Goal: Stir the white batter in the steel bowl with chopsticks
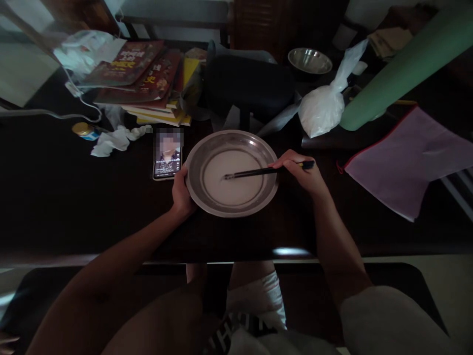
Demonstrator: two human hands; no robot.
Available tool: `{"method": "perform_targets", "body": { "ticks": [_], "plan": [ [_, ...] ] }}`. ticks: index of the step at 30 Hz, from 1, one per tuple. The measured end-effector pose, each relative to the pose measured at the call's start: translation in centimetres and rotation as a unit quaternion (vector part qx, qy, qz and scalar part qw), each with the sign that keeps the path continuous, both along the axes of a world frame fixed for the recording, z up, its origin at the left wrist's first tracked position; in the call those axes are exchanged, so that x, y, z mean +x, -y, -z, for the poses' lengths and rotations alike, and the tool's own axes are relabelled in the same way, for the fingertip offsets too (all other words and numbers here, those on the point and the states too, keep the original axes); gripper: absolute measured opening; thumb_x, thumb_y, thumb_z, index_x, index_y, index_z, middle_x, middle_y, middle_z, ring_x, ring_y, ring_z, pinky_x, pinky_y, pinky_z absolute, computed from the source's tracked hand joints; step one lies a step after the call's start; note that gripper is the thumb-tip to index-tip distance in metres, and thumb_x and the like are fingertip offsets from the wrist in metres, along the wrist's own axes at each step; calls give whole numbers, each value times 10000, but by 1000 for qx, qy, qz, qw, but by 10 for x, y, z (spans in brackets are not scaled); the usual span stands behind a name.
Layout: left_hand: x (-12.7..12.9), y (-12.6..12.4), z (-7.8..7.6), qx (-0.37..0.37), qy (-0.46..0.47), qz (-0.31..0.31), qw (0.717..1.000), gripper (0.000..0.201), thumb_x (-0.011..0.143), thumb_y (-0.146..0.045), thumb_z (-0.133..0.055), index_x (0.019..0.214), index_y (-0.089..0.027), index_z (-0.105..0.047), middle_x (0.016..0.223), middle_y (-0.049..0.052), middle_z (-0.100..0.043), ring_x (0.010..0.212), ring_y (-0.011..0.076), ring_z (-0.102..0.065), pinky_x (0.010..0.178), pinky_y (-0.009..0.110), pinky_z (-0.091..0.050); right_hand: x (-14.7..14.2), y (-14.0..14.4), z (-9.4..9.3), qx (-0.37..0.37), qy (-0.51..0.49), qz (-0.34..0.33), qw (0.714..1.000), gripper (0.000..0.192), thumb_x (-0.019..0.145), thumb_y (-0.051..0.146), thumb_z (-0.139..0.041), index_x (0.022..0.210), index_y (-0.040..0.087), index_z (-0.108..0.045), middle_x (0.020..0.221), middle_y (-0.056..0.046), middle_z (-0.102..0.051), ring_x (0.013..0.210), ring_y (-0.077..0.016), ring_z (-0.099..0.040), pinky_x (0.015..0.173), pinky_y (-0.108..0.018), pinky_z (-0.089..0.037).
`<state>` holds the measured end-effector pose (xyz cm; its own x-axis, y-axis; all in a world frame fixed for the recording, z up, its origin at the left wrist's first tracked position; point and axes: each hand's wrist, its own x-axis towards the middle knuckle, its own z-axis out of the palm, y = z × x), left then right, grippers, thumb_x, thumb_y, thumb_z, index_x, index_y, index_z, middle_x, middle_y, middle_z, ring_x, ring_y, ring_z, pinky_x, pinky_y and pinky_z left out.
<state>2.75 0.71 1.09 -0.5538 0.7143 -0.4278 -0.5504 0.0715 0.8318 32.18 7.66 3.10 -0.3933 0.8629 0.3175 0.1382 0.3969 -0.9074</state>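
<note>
A wide metal bowl [194, 195] sits at the dark table [111, 209], in front of the person and between the two hands; pale, cloudy liquid [236, 190] covers its bottom. The left hand [182, 193] holds the bowl by its left side, thumb up at the rim — the other fingers are mostly hidden. The right hand [302, 172] closes around a slender dark stick [254, 172], which crosses the bowl's right rim and slants inward, its pale-banded tip at the liquid near the middle.

Just beside the bowl, on the left, lies a phone [168, 168] with its screen lit (part of the picture is blurred out). Farther left are crumpled tissue [113, 142] and a small gold-lidded jar [86, 131], with a stack of books [146, 88] behind. Beyond the right hand stand a knotted plastic bag [320, 112] of something white and a green cylinder [399, 76] — a purple pouch [388, 170] with red edging lies nearer.
</note>
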Motion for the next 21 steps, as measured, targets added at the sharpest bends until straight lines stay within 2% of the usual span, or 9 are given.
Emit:
{"method": "perform_targets", "body": {
  "ticks": [4, 6, 9, 11, 15, 17, 19, 21],
  "plan": [
    [0, 0, 2, 10, -14, 16, 1000, 109, 842, -322, -662, 763, -247, -670, 635, 15, -665, 790, 268, -726, 598, 312, -614, 2, 0, -2, 0, -30, 80, 996, 371, 956, 565, -618, 805, 280, -802, 790, -8, -791, 800, -198, -744, 800, -375, -585],
    [-1, 0, 2, 18, -18, 21, 999, 112, 822, -342, -694, 768, -247, -671, 666, 21, -684, 817, 284, -734, 602, 323, -620, 2, 0, -2, -5, -29, 58, 998, 379, 963, 561, -610, 797, 281, -803, 763, -6, -785, 768, -191, -736, 774, -365, -579],
    [-1, 0, 1, 27, -9, 25, 999, 111, 811, -323, -695, 748, -237, -660, 689, 29, -700, 854, 292, -739, 639, 327, -629, 0, 0, -1, -5, 2, -6, 1000, 325, 941, 548, -652, 833, 292, -821, 830, -10, -802, 875, -201, -747, 848, -372, -574],
    [-1, 0, 0, 25, 3, 23, 999, 105, 830, -292, -658, 750, -225, -666, 699, 29, -703, 857, 275, -738, 674, 316, -630, -1, 0, -2, -1, 3, 3, 1000, 304, 935, 542, -665, 851, 298, -825, 860, -10, -807, 909, -202, -746, 880, -377, -569],
    [1, 0, -2, 16, 18, 16, 1000, 176, 891, -248, -558, 758, -204, -665, 690, 22, -689, 823, 237, -735, 729, 309, -630, 1, 0, -3, -1, -31, 76, 997, 384, 963, 559, -613, 782, 282, -807, 772, -12, -789, 770, -189, -726, 769, -366, -568],
    [1, 0, -2, 17, 19, 14, 1000, 177, 894, -245, -562, 748, -203, -653, 695, 25, -693, 831, 242, -738, 731, 309, -630, 1, 1, -3, -6, -24, 48, 999, 398, 961, 565, -610, 766, 277, -803, 754, -13, -782, 760, -189, -724, 761, -366, -568],
    [0, 0, -1, 23, 17, 21, 999, 147, 875, -256, -610, 742, -208, -648, 708, 31, -705, 863, 264, -743, 716, 311, -632, 0, 1, -3, -7, -2, 1, 1000, 360, 950, 552, -635, 792, 279, -808, 796, -14, -789, 825, -194, -737, 816, -372, -574],
    [0, 0, 0, 28, 12, 26, 999, 135, 852, -277, -659, 732, -217, -644, 720, 33, -715, 883, 283, -744, 697, 314, -634, 0, 0, -2, -2, 6, -4, 1000, 318, 947, 531, -651, 832, 282, -812, 847, -16, -795, 896, -200, -746, 872, -379, -572]
  ]
}}
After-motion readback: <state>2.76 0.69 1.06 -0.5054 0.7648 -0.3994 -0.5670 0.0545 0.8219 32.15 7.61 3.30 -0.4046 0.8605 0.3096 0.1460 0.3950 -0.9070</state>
